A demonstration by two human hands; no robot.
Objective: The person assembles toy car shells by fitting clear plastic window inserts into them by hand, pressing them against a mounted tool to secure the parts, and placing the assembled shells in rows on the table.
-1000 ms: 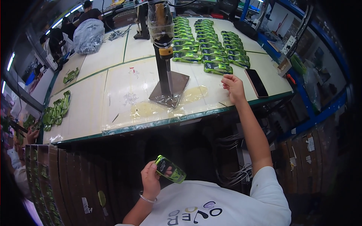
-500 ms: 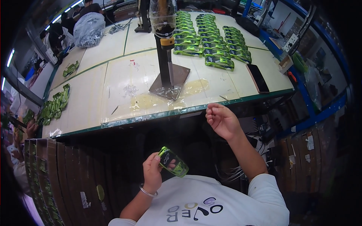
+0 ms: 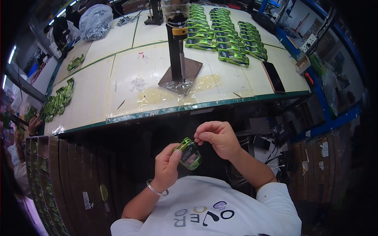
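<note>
While my left fingers [image 3: 176, 155] grip one green toy-car shell [image 3: 191, 155], my right fingers [image 3: 212, 137] curl beside it, hold unclear; upper right, rows of shells [image 3: 233, 59] line the table [image 3: 88, 92], perhaps finished.

The glossy green, car-shaped plastic shell [image 3: 190, 152], with a dark section bearing a pale marking and a see-through area, is tilted and held at its left side by the left hand [image 3: 167, 165]; its upper end sits near the right hand [image 3: 219, 139]
</note>
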